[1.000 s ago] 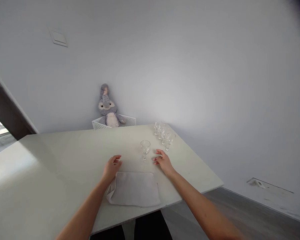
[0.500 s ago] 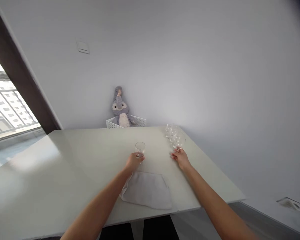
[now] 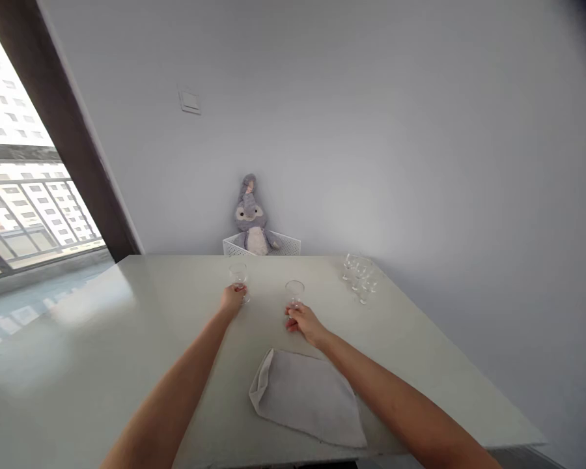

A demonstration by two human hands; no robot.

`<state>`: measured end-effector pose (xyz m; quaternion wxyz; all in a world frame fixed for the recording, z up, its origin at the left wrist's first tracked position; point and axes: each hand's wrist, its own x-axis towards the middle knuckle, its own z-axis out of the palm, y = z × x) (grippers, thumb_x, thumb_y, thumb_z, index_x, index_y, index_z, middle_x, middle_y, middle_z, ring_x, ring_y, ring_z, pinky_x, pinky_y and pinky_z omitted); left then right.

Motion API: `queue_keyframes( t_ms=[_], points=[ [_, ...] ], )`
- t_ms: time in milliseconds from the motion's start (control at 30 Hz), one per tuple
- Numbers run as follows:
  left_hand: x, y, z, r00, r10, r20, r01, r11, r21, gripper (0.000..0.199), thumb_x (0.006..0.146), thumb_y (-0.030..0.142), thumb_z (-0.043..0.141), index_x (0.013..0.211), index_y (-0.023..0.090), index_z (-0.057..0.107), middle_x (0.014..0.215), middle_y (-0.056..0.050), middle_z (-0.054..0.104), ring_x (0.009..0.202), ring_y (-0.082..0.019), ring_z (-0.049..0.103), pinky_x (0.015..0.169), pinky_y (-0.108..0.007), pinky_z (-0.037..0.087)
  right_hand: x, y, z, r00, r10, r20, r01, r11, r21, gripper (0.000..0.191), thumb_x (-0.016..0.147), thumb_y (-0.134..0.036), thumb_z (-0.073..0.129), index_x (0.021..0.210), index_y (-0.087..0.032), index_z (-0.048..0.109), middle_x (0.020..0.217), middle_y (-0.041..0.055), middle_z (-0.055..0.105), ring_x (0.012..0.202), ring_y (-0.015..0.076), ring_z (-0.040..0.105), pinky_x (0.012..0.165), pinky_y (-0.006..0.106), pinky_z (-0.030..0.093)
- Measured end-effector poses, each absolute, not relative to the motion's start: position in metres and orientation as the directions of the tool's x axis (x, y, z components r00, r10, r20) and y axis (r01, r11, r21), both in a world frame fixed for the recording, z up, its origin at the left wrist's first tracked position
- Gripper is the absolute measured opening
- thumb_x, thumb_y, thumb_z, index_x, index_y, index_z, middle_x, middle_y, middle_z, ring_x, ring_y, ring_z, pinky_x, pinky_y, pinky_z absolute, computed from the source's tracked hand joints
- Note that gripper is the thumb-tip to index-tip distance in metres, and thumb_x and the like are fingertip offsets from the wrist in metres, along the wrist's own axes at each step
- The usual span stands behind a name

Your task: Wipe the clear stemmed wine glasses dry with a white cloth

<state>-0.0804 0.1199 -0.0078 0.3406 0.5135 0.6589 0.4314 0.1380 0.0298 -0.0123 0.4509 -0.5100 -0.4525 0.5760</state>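
Observation:
My left hand (image 3: 232, 298) is closed around the stem of a clear wine glass (image 3: 237, 271), which stands upright on the left-middle of the table, its foot showing beside my fingers. Nearer the middle, my right hand (image 3: 307, 322) grips a second wine glass (image 3: 295, 289) low, below its bowl. That glass is upright too; my fingers hide its stem and foot. A grey folded cloth (image 3: 312, 394) lies in front of my hands near the table's front edge, its left side turned up. Both glasses look see-through and empty.
Several more clear stemmed glasses (image 3: 359, 272) stand grouped at the table's back right. Past the far edge of the white table (image 3: 170, 306), a grey plush toy (image 3: 254, 225) sits in a white perforated basket (image 3: 289, 245) against the wall.
My left hand has moved left with its wine glass. My right hand has come from beside the grouped glasses to the middle, now with a wine glass in it. The view has shifted slightly.

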Motion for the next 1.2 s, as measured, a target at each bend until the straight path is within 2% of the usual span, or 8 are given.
queue_keyframes(
  t_ms=[267, 467, 600, 700, 800, 867, 967, 1200],
  points=[
    [-0.114, 0.150, -0.005, -0.339, 0.940, -0.024, 0.233, 0.109, 0.966, 0.023, 0.062, 0.018, 0.054, 0.084, 0.015, 0.060, 0.081, -0.005, 0.062, 0.061, -0.011, 0.056, 0.055, -0.021, 0.040, 0.041, 0.067, 0.001, -0.238, 0.952, -0.193, -0.019, -0.203, -0.979, 0.017, 0.075, -0.013, 0.044, 0.091, -0.016, 0.048, 0.087, 0.0030, 0.052, 0.048, 0.0056, 0.052, 0.044, 0.019, 0.043],
    [-0.131, 0.126, -0.014, -0.526, 0.851, 0.010, 0.248, 0.142, 0.958, 0.035, 0.066, 0.012, 0.043, 0.099, 0.018, 0.053, 0.103, -0.008, 0.057, 0.073, -0.012, 0.057, 0.058, -0.022, 0.042, 0.026, 0.072, 0.007, -0.285, 0.941, -0.181, -0.028, -0.197, -0.980, 0.046, 0.066, -0.009, 0.048, 0.110, -0.021, 0.043, 0.118, 0.0089, 0.042, 0.058, 0.0063, 0.057, 0.048, 0.021, 0.045],
    [-0.129, 0.093, -0.021, -0.503, 0.864, 0.027, 0.339, 0.168, 0.926, 0.040, 0.062, 0.012, 0.048, 0.100, 0.023, 0.052, 0.104, -0.005, 0.057, 0.073, -0.014, 0.056, 0.057, -0.024, 0.041, 0.077, 0.055, -0.005, -0.128, 0.986, -0.109, -0.038, -0.115, -0.993, 0.042, 0.062, -0.011, 0.049, 0.104, -0.019, 0.047, 0.107, 0.0081, 0.048, 0.055, 0.0070, 0.056, 0.048, 0.022, 0.045],
    [-0.122, 0.075, -0.022, -0.458, 0.888, 0.039, 0.422, 0.179, 0.889, 0.044, 0.062, 0.021, 0.055, 0.106, 0.024, 0.048, 0.104, -0.005, 0.057, 0.075, -0.016, 0.056, 0.061, -0.027, 0.041, 0.141, 0.036, -0.017, 0.140, 0.988, -0.063, -0.086, -0.051, -0.995, 0.030, 0.060, -0.014, 0.048, 0.089, -0.017, 0.050, 0.085, 0.0023, 0.053, 0.049, 0.0078, 0.054, 0.045, 0.022, 0.044],
    [-0.115, 0.073, -0.018, -0.428, 0.902, 0.049, 0.520, 0.201, 0.830, 0.050, 0.063, 0.036, 0.059, 0.109, 0.022, 0.046, 0.104, -0.007, 0.056, 0.081, -0.020, 0.055, 0.068, -0.033, 0.040, 0.211, 0.017, -0.025, 0.558, 0.827, -0.063, -0.092, -0.013, -0.996, 0.018, 0.059, -0.016, 0.049, 0.077, -0.018, 0.050, 0.064, -0.0038, 0.051, 0.043, 0.0067, 0.049, 0.041, 0.019, 0.040],
    [-0.110, 0.077, -0.014, -0.412, 0.910, 0.047, 0.572, 0.219, 0.790, 0.048, 0.063, 0.043, 0.058, 0.105, 0.021, 0.049, 0.102, -0.008, 0.056, 0.083, -0.023, 0.054, 0.070, -0.035, 0.039, 0.252, 0.010, -0.026, 0.689, 0.721, -0.078, -0.091, -0.021, -0.996, 0.019, 0.060, -0.016, 0.047, 0.079, -0.019, 0.048, 0.059, -0.0061, 0.047, 0.039, 0.0050, 0.043, 0.038, 0.018, 0.037],
    [-0.104, 0.085, -0.011, -0.403, 0.914, 0.039, 0.610, 0.237, 0.757, 0.034, 0.064, 0.044, 0.057, 0.087, 0.019, 0.054, 0.094, -0.010, 0.058, 0.082, -0.024, 0.055, 0.070, -0.036, 0.039, 0.300, 0.012, -0.019, 0.758, 0.644, -0.106, -0.102, -0.044, -0.994, 0.032, 0.060, -0.015, 0.048, 0.090, -0.020, 0.045, 0.065, -0.0059, 0.049, 0.040, 0.0039, 0.041, 0.039, 0.017, 0.038],
    [-0.101, 0.102, -0.011, -0.423, 0.905, 0.042, 0.606, 0.248, 0.756, 0.019, 0.070, 0.037, 0.050, 0.076, 0.020, 0.056, 0.073, -0.006, 0.060, 0.070, -0.021, 0.055, 0.062, -0.031, 0.038, 0.334, 0.044, -0.008, 0.594, 0.786, -0.173, -0.131, -0.118, -0.984, 0.035, 0.051, -0.009, 0.060, 0.084, -0.018, 0.052, 0.086, 0.0024, 0.059, 0.049, 0.0075, 0.052, 0.046, 0.022, 0.047]
  ],
)
